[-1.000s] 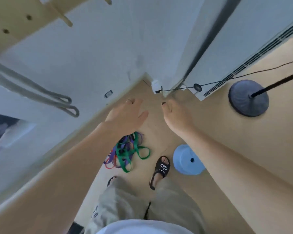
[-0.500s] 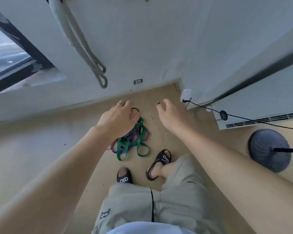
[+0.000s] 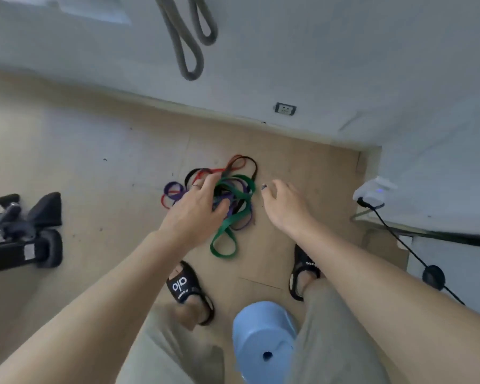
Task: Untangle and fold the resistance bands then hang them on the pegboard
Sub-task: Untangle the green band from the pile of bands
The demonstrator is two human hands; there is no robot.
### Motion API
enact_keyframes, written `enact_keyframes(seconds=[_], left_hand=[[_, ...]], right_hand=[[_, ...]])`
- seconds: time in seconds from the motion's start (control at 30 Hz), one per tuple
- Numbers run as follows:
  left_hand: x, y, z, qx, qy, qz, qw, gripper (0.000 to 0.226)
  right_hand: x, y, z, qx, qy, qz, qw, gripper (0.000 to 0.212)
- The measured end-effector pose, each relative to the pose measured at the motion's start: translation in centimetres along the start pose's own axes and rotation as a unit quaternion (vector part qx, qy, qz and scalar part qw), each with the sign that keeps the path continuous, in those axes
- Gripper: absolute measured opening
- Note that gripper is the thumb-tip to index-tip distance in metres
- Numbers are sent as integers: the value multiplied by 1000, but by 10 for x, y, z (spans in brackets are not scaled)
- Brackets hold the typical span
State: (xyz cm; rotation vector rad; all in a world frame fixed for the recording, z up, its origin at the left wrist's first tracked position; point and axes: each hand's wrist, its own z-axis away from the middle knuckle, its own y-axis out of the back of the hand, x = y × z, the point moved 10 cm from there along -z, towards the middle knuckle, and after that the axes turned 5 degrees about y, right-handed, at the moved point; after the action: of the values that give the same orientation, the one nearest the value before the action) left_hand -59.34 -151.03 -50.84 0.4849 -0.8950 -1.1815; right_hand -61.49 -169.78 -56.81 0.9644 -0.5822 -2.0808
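Tan wooden floor (image 3: 94, 167), meeting a white wall at the far side. Grey looped band (image 3: 190, 51) hanging on that wall, far centre. Pale blue plastic stool (image 3: 263, 336), near, between my legs. Tangled heap of green, purple, red and black resistance bands (image 3: 233, 195), on the floor ahead of my feet. My left hand (image 3: 197, 209) over the heap, fingers curling into it; grasp uncertain. My right hand (image 3: 286, 206) just right of it, fingers released.
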Motion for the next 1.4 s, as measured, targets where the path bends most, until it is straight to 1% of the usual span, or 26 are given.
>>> enact_keyframes(seconds=[0.1,0.2,0.3,0.4,0.47,0.53,0.63,0.7,0.77,0.87,0.97,1.0,1.07,1.13,1.2,1.23,1.3,1.4], left_hand=[[-48,-85,-45,-13,38,4,999,58],[-101,-168,-94,-22,58,5,998,59],[-149,-243,-132,-36,74,19,996,61],[-188,-300,-164,-44,94,37,994,64],[-206,-325,-181,-47,101,50,993,66],[-217,-337,-194,-42,105,62,992,66],[-222,-340,-202,-28,110,81,990,66],[-220,-339,-200,-19,102,83,991,67],[-215,-338,-193,-19,94,86,992,71],[-208,-334,-180,-30,85,78,993,77],[-196,-315,-169,-7,62,78,995,75],[-192,-309,-165,-1,55,76,996,76],[-181,-297,-155,5,38,77,996,86],[-164,-280,-143,18,10,82,996,98],[-147,-258,-131,44,-28,106,993,104],[-140,-246,-125,61,-49,121,990,101],[-126,-224,-112,82,-83,136,984,88],[-99,-194,-91,101,-142,167,970,70]], right_hand=[[42,-77,-56,-29,0,11,1000,54],[80,-166,-115,-61,-9,-13,998,55],[113,-261,-165,-111,-37,-69,991,44],[129,-346,-202,-159,-42,-126,978,51],[132,-387,-217,-167,-45,-171,970,52],[134,-419,-223,-171,-74,-244,952,52],[130,-448,-221,-193,-131,-391,891,50],[127,-454,-215,-189,-157,-470,848,46],[127,-449,-209,-166,-185,-517,819,39],[127,-427,-204,-111,-194,-540,812,29],[119,-388,-197,-76,-168,-561,807,28],[114,-373,-193,-77,-153,-561,810,27],[97,-341,-179,-89,-115,-543,827,26],[77,-304,-166,-93,-64,-499,859,28],[54,-269,-151,-95,-2,-447,889,28],[44,-253,-141,-97,26,-426,899,27],[27,-221,-120,-96,72,-391,912,24],[3,-175,-87,-92,149,-361,916,19]])
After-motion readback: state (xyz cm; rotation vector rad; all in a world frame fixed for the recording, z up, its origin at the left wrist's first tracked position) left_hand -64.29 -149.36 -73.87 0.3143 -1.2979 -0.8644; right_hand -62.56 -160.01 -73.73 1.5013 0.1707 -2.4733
